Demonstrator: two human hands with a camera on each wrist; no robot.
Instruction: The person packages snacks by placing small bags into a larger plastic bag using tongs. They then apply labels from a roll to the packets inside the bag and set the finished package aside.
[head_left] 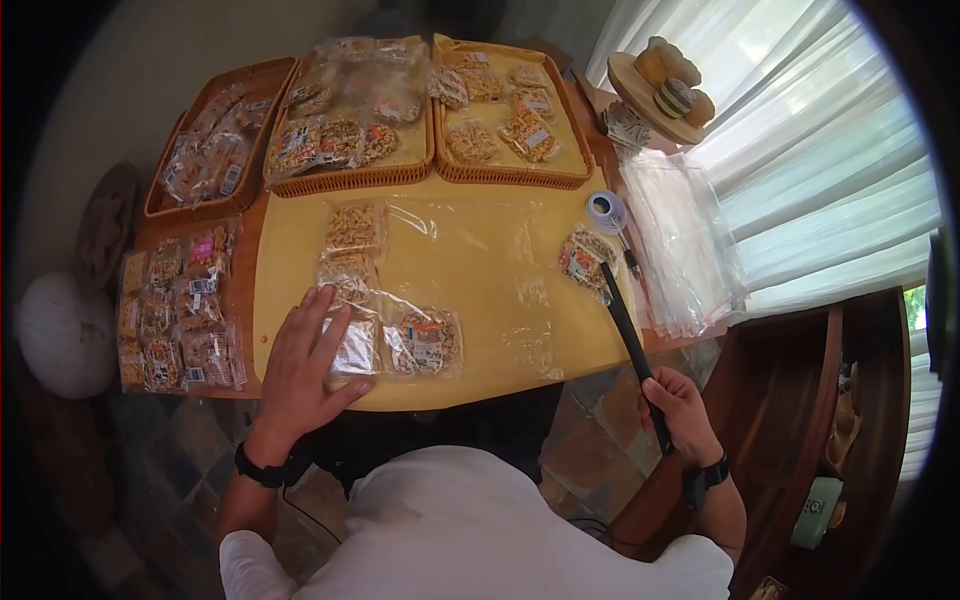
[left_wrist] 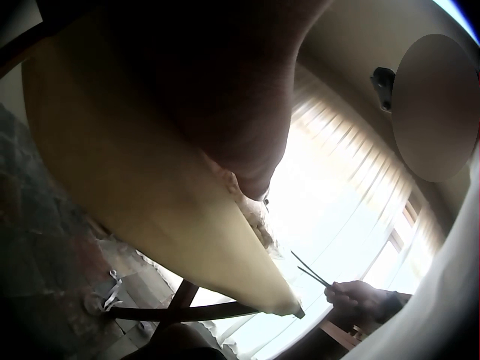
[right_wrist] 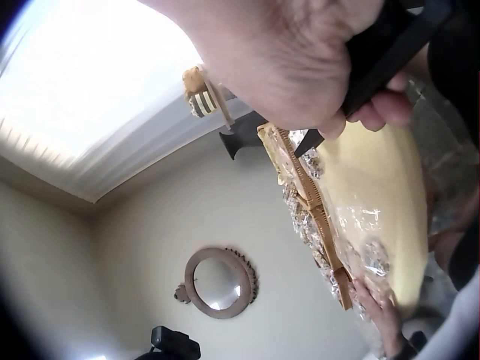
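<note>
My left hand (head_left: 305, 365) lies with straight fingers on a clear plastic bag (head_left: 465, 270) holding several packaged snacks, its fingertips over the packs at the left side. One snack pack (head_left: 355, 228) is at the bag's upper left and another (head_left: 425, 340) sits right of my hand. My right hand (head_left: 680, 410) grips black tongs (head_left: 630, 335), also seen in the right wrist view as a black tool (right_wrist: 397, 67). The far end of the tongs is at a separate snack pack (head_left: 585, 258); whether they pinch it, I cannot tell.
Three wicker baskets (head_left: 350, 182) of packs line the back. A filled bag (head_left: 180, 310) lies at the left. A tape roll (head_left: 606, 208), empty clear bags (head_left: 680, 240) and a wooden stand (head_left: 640, 95) with bread shapes are at the right.
</note>
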